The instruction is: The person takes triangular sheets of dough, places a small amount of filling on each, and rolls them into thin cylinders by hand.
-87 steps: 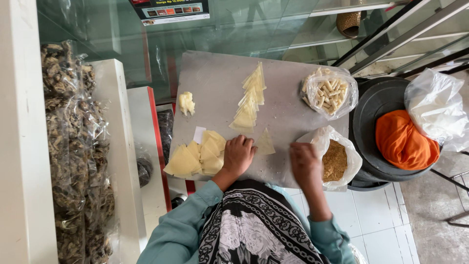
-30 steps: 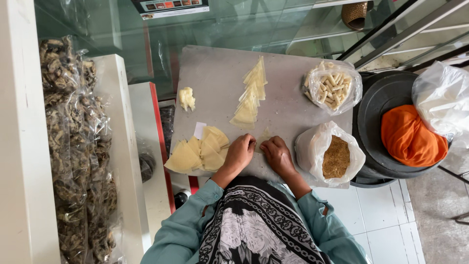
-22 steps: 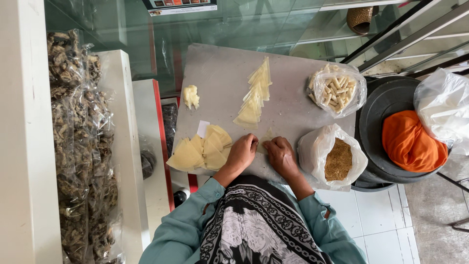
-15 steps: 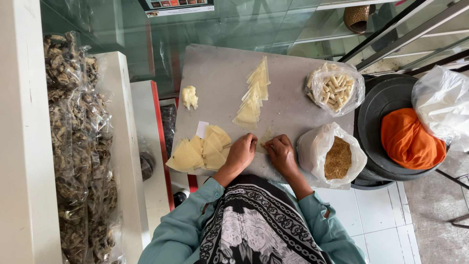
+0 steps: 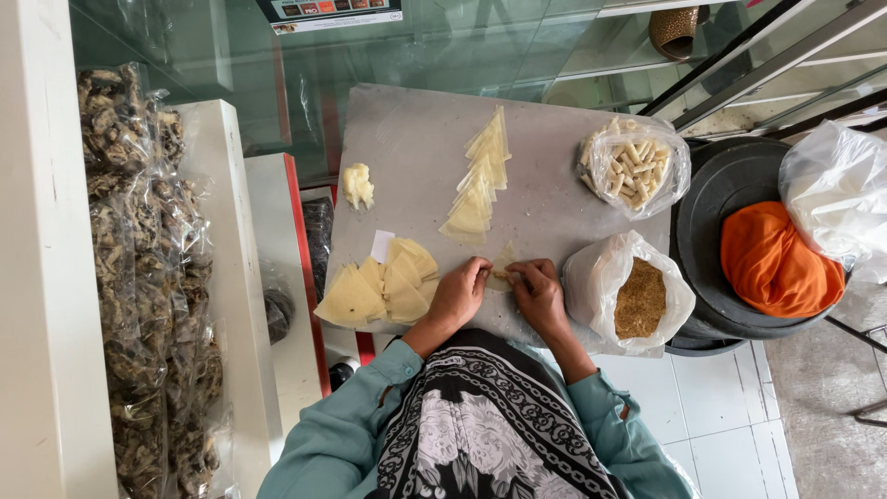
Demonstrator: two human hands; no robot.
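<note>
My left hand (image 5: 457,296) and my right hand (image 5: 538,294) meet at the near edge of a grey work board (image 5: 545,208). Between their fingertips lies a small triangular pastry wrapper (image 5: 504,266), which both hands pinch. Left of my left hand is a pile of pale yellow wrapper pieces (image 5: 379,285). A row of overlapping wrapper triangles (image 5: 480,176) runs up the middle of the board. A clear bag of brown crumb filling (image 5: 639,298) stands right of my right hand.
A bag of finished rolled pieces (image 5: 633,166) sits at the board's far right. A small lump of dough (image 5: 357,185) lies far left. A black tub (image 5: 730,194) holds an orange cloth (image 5: 774,261). Bags of dried goods (image 5: 148,277) line the left shelf.
My right hand came back from the bag of brown filling to the wrapper beside my left hand. Both hands have since stayed together, working the wrapper.
</note>
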